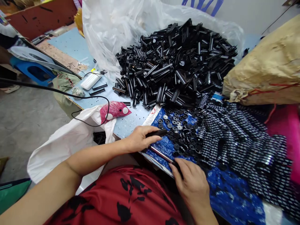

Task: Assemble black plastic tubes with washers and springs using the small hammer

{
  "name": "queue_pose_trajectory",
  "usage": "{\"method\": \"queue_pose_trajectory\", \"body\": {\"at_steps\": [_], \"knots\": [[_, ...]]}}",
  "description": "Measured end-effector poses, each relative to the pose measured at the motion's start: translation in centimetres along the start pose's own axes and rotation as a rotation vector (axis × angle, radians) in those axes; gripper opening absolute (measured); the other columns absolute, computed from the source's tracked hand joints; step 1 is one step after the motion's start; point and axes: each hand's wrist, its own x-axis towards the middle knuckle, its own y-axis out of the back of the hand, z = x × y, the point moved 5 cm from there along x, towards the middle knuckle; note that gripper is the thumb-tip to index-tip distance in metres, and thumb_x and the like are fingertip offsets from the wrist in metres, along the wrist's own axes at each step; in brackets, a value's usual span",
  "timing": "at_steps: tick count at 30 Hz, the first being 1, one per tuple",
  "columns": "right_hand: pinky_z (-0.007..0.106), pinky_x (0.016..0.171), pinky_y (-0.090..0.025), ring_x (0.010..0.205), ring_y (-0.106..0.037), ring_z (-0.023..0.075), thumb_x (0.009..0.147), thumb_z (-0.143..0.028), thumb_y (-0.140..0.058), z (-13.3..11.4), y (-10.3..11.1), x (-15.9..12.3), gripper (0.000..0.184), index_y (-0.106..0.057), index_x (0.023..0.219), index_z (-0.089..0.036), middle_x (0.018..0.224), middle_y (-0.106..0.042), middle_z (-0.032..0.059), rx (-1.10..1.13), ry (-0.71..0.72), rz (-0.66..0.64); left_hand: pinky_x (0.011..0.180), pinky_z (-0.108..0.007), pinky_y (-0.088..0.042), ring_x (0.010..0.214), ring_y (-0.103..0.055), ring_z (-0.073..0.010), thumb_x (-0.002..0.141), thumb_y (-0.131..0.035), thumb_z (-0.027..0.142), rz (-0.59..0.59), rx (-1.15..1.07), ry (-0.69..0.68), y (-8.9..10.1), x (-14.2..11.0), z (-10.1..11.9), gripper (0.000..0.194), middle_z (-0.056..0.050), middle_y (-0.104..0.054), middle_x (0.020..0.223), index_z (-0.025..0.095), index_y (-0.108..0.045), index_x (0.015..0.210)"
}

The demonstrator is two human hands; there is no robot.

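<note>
The left hand (pixel 140 138) is closed in a pinch, thumb opposed to the fingers, on a black part (pixel 156 133) that extends over the blue plastic sheet (pixel 167 144) toward the small black discs (pixel 179 122). The right hand (pixel 192 182) is curled, thumb against fingers, around the dark end of a metal rod (pixel 161 154). The rod lies diagonally between the hands, above the near edge of the worktop (pixel 91 103); its other end is just below the left hand, and whether it touches the black part cannot be determined. The discs are scattered on the sheet, beyond both hands. A large pile of black channel-shaped pieces (pixel 173 65) occupies the far side of the worktop, backed by a translucent plastic bag (pixel 103 34). Black-and-white patterned strips (pixel 236 134) cover the right side of the worktop, below a tan sack (pixel 264 65) at the far right corner. Toward the left edge are a white device (pixel 91 80) with a cable and, nearer, a pink pouch (pixel 113 112), which lies partly on a white bag (pixel 63 140) draped beyond that edge.
</note>
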Motion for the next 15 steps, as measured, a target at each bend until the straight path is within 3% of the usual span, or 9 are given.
{"method": "queue_pose_trajectory", "body": {"at_steps": [2,5,9,15], "knots": [[0.025,0.091,-0.043,0.095,-0.056,0.0099,0.091,-0.035,-0.063,0.4,0.3,-0.5,0.030,-0.063,0.113,-0.016,0.105,-0.066,0.0028,-0.029,0.002,-0.017,0.088,-0.032,-0.045,0.096,-0.064,-0.0219,0.096,-0.063,0.041,0.029,0.348,-0.056,1.9,0.4,-0.5,0.033,-0.010,-0.072,0.102,0.016,-0.074,0.113],[0.021,0.088,-0.043,0.093,-0.056,0.0082,0.096,-0.029,-0.054,0.9,1.2,0.0,0.027,-0.063,0.114,-0.011,0.102,-0.066,0.0058,-0.029,-0.072,0.025,0.083,-0.031,-0.042,0.093,-0.062,-0.0223,0.090,-0.071,0.041,-0.083,0.602,-0.009,3.0,1.3,-1.6,0.030,-0.009,-0.069,0.097,0.016,-0.075,0.105],[0.016,0.083,-0.042,0.092,-0.058,0.0056,0.096,-0.021,-0.049,1.2,1.8,2.0,0.026,-0.062,0.116,-0.008,0.102,-0.066,0.0069,-0.015,-0.112,0.097,0.065,-0.026,-0.032,0.074,-0.053,-0.0155,0.079,-0.081,0.047,-0.246,0.625,0.103,2.9,2.4,-2.2,0.038,-0.001,-0.065,0.084,0.016,-0.073,0.101],[0.016,0.081,-0.040,0.085,-0.056,0.0032,0.095,-0.026,-0.056,0.2,1.0,3.8,0.030,-0.062,0.122,-0.012,0.100,-0.067,0.0013,-0.054,0.030,-0.026,0.061,-0.025,-0.025,0.066,-0.048,-0.0120,0.076,-0.082,0.045,-0.330,0.581,0.186,2.9,3.4,-1.5,0.037,0.004,-0.059,0.073,0.017,-0.069,0.097]]}}
